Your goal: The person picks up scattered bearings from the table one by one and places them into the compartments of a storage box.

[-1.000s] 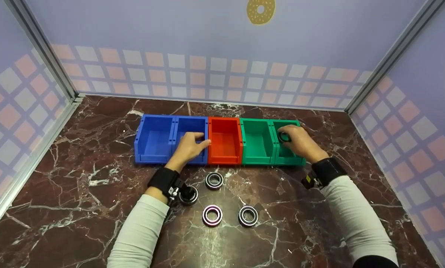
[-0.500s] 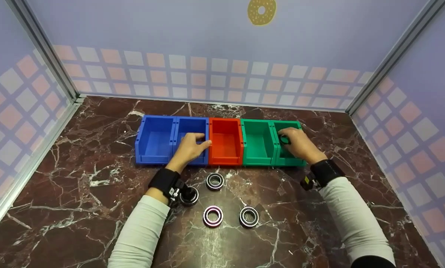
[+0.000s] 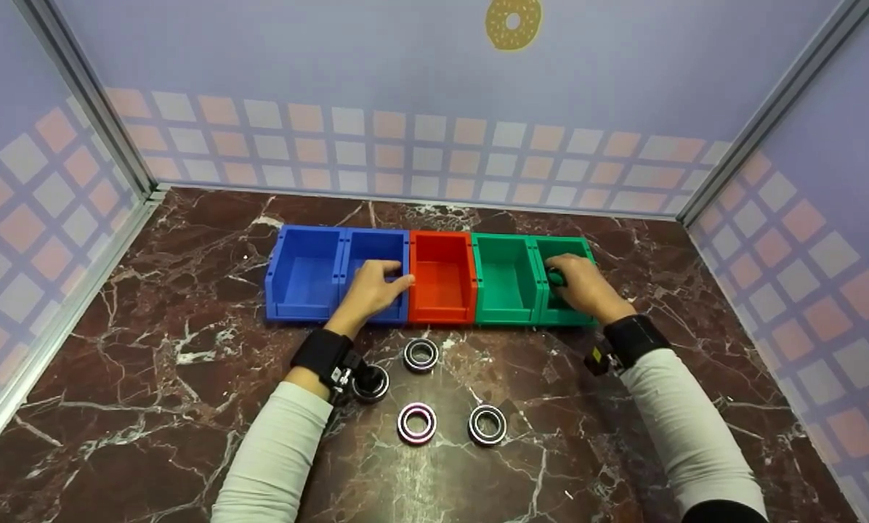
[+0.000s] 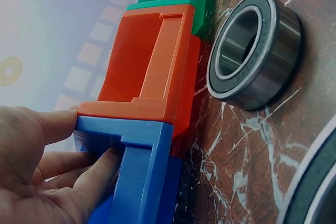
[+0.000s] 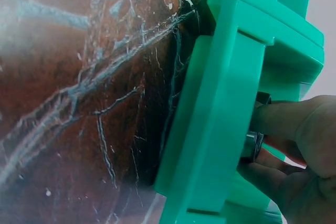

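In the head view my left hand (image 3: 369, 290) reaches over the right-hand blue bin (image 3: 378, 243). The left wrist view shows its thumb on the wall beside the red bin (image 4: 178, 66) and its fingers inside the blue one, so it grips that wall. Inside the rightmost green bin (image 3: 562, 314), my right hand (image 3: 585, 287) holds a dark-rimmed ball bearing (image 5: 252, 145) between thumb and fingers. The bearing stands on edge there, partly hidden by the fingers; whether it touches the bin floor I cannot tell.
Several bearings lie on the marble-patterned table: one dark-sealed (image 3: 421, 368) before the red bin, one pink-purple (image 3: 416, 440), one grey (image 3: 487, 442), and one (image 3: 384, 385) partly covered by the left wrist camera. Another blue bin (image 3: 304, 312) and green bin (image 3: 506, 315) complete the row.
My right hand has shifted slightly down and nearer within the green bin, with the bearing in it. The left hand stays on the blue bin.
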Demonstrator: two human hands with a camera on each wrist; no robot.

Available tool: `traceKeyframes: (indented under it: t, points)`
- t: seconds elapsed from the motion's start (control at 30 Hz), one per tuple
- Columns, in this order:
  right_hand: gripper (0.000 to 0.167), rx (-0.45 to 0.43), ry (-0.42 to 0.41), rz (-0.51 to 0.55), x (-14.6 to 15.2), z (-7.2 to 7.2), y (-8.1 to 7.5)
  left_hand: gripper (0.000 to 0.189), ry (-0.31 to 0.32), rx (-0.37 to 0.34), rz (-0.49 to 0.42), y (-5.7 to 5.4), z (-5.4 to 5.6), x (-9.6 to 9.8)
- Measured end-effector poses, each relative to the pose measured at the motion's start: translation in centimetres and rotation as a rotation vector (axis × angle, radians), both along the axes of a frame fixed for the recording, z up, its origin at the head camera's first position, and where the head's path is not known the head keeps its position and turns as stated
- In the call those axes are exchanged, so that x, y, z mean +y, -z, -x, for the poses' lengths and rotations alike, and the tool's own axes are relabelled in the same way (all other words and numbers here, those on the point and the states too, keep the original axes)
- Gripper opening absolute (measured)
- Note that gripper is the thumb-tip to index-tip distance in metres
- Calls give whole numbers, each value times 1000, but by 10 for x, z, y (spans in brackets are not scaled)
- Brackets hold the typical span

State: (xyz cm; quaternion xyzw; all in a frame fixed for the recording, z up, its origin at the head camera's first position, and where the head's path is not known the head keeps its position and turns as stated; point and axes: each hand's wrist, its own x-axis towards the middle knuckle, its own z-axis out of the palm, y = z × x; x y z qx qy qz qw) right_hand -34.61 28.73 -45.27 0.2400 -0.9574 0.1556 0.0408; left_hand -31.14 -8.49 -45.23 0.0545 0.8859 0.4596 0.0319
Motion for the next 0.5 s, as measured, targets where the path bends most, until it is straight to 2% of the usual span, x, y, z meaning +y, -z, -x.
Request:
traceKeyframes:
  t: [0.23, 0.5]
  points:
    - [36, 22, -13, 16, 1, 1, 5, 55, 0, -8, -5, -1, 0, 0]
    - [42, 42, -17, 6, 1, 3, 10, 55, -5, -19, -1, 0, 1, 0]
